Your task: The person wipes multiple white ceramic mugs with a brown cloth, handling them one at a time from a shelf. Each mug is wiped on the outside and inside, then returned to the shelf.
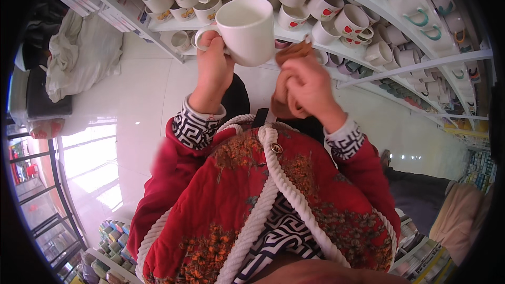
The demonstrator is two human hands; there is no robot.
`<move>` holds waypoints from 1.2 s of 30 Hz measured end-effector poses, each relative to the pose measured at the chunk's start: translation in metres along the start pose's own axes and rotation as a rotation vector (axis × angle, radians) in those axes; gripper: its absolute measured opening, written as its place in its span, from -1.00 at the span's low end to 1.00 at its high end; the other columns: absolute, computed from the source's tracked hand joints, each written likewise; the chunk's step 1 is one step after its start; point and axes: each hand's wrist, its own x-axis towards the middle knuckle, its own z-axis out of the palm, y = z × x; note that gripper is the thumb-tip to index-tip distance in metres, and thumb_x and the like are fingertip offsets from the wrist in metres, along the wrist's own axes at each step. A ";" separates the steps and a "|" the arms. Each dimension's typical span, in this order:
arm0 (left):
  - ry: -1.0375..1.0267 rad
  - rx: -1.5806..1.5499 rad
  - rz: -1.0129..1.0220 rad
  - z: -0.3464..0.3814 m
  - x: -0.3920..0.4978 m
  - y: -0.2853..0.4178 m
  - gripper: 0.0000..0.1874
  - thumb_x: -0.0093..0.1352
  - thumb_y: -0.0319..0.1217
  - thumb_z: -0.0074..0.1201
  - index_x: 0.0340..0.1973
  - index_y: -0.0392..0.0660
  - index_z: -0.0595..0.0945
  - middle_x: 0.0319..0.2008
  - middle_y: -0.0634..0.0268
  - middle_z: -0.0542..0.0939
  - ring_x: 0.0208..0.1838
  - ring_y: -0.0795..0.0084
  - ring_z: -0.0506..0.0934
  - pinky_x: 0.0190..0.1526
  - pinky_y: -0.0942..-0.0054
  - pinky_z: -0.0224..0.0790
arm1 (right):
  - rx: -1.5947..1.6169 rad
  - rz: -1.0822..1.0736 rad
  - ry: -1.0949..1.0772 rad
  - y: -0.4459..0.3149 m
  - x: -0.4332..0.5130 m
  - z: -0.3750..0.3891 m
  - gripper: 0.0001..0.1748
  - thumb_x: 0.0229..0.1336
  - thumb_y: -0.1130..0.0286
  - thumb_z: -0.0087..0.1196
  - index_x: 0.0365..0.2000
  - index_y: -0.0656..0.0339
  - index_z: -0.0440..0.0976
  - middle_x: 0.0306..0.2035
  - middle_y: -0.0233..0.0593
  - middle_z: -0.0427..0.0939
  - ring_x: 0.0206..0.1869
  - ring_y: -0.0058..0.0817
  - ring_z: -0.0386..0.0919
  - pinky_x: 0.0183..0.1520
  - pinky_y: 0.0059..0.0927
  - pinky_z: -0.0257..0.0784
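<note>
My left hand (215, 59) grips a white ceramic mug (250, 33) by its handle, holding it up in front of the shelves. The mug is upright, tilted slightly so that its inside shows, and the side facing me is plain white. My right hand (309, 83) is bunched around a brown cloth (294, 53), to the right of the mug and apart from it. That hand is somewhat blurred, and part of the cloth hangs below the fingers.
Ahead, a white shelf (161, 25) bears stacked mugs with printed designs, such as a strawberry-like mug (353, 19). More shelves with teal-handled mugs (418, 17) curve along the right. A plastic-wrapped bundle (85, 55) lies at left. Another person's dark-trousered leg (414, 193) is behind me at right.
</note>
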 end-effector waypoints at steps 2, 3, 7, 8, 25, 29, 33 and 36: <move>-0.036 0.107 -0.001 0.005 -0.004 0.005 -0.60 0.37 -0.59 -0.31 0.09 -0.31 0.47 -0.02 0.11 0.56 0.00 0.37 0.54 -0.02 0.43 0.44 | 0.367 0.134 0.165 -0.004 0.012 -0.025 -0.55 -0.08 0.77 -0.08 -0.12 0.27 0.48 -0.30 -0.27 0.59 -0.28 -0.62 0.56 -0.20 -0.56 0.47; -0.070 0.162 0.008 0.008 -0.007 0.006 -0.61 0.37 -0.59 -0.31 0.07 -0.32 0.48 -0.03 0.10 0.56 -0.01 0.38 0.55 -0.03 0.45 0.44 | 0.454 0.178 0.112 -0.009 0.017 -0.037 -0.46 -0.06 0.71 -0.03 0.02 0.23 0.45 -0.26 -0.25 0.59 -0.32 -0.63 0.53 -0.21 -0.58 0.45; -0.128 0.261 0.088 0.015 -0.013 0.009 -0.66 0.38 -0.58 -0.27 0.00 -0.31 0.53 -0.08 0.13 0.60 -0.06 0.42 0.56 -0.05 0.52 0.40 | 0.190 0.055 -0.204 -0.023 0.039 -0.041 -0.38 -0.04 0.57 0.10 0.13 0.12 0.41 -0.38 -0.28 0.60 -0.38 -0.56 0.53 -0.25 -0.55 0.44; -0.135 0.325 0.104 0.015 -0.013 0.010 -0.67 0.38 -0.58 -0.26 -0.01 -0.31 0.53 -0.08 0.14 0.59 -0.06 0.42 0.56 -0.04 0.52 0.40 | 0.158 0.069 -0.234 -0.024 0.039 -0.038 -0.47 -0.04 0.48 0.13 0.05 0.09 0.44 -0.37 -0.16 0.60 -0.34 -0.28 0.55 -0.25 -0.32 0.45; -0.729 0.651 -0.285 0.002 -0.058 0.088 -0.58 0.51 -0.13 -0.08 -0.35 -0.27 0.57 -0.51 0.34 0.55 -0.46 0.60 0.51 -0.43 0.63 0.25 | -0.042 -0.092 -0.469 -0.008 0.042 -0.061 -0.67 -0.12 0.47 0.17 -0.22 0.07 0.53 -0.38 -0.09 0.54 -0.28 -0.11 0.54 -0.23 -0.19 0.45; -0.573 0.649 -0.108 0.002 -0.051 0.085 -0.52 0.53 -0.07 -0.16 -0.50 -0.18 0.49 -0.62 0.34 0.51 -0.60 0.51 0.55 -0.57 0.62 0.23 | 0.352 0.165 -0.242 0.006 0.027 -0.052 -0.56 -0.08 0.60 0.09 -0.08 0.14 0.51 -0.30 -0.17 0.61 -0.22 -0.36 0.60 -0.16 -0.40 0.48; -0.480 0.574 0.114 0.020 -0.033 0.105 -0.51 0.54 -0.07 -0.19 -0.53 -0.18 0.43 -0.64 0.30 0.45 -0.61 0.41 0.57 -0.60 0.60 0.26 | 0.721 0.322 0.013 0.039 -0.001 -0.036 -0.58 -0.02 0.70 0.01 -0.07 0.30 0.50 -0.25 -0.30 0.62 -0.21 -0.61 0.57 -0.11 -0.55 0.47; -0.398 0.517 0.267 0.044 -0.011 0.127 -0.51 0.54 -0.09 -0.20 -0.53 -0.18 0.41 -0.65 0.28 0.41 -0.62 0.39 0.55 -0.59 0.57 0.28 | 0.589 0.364 0.043 0.076 -0.034 -0.018 -0.64 0.02 0.69 0.02 -0.10 0.34 0.49 -0.24 -0.26 0.61 -0.20 -0.57 0.58 -0.08 -0.51 0.49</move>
